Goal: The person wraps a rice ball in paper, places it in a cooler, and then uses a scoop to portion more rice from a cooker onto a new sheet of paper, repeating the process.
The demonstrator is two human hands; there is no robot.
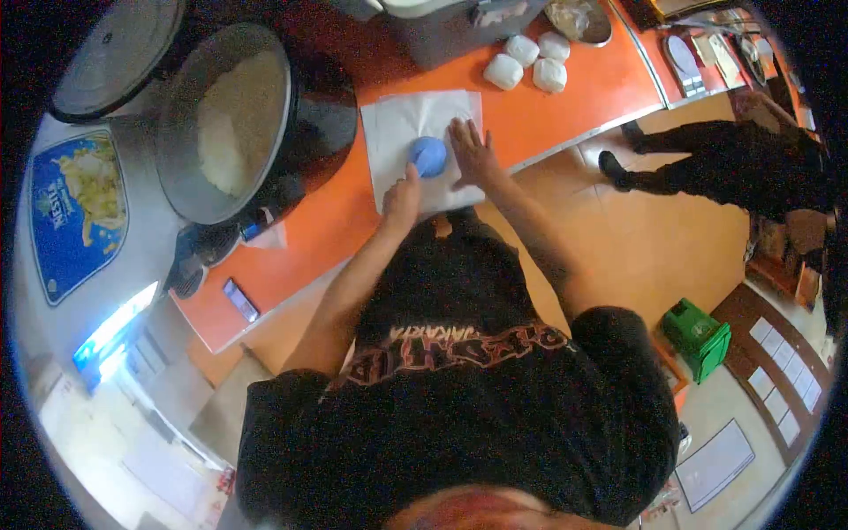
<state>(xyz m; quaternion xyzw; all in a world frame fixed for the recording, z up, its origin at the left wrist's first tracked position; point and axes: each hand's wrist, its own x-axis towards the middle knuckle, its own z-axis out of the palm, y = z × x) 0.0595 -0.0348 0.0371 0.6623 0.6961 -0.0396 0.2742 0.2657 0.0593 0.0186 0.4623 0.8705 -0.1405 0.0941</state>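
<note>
Sheets of white paper (393,119) lie on the orange counter. A small blue round thing (429,156) sits on them; what it is exactly is unclear. My left hand (403,201) is closed at its lower left edge, with a finger or thumb against it. My right hand (473,155) lies flat at the paper's right side with its fingers apart, holding nothing, a little away from the blue thing.
Behind the paper are several white wrapped bundles (523,51) and a metal bowl (579,19). At the left stands a large pot of rice (237,124); a phone (240,300) lies on the counter (305,243). Another person's legs (689,159) show at the right.
</note>
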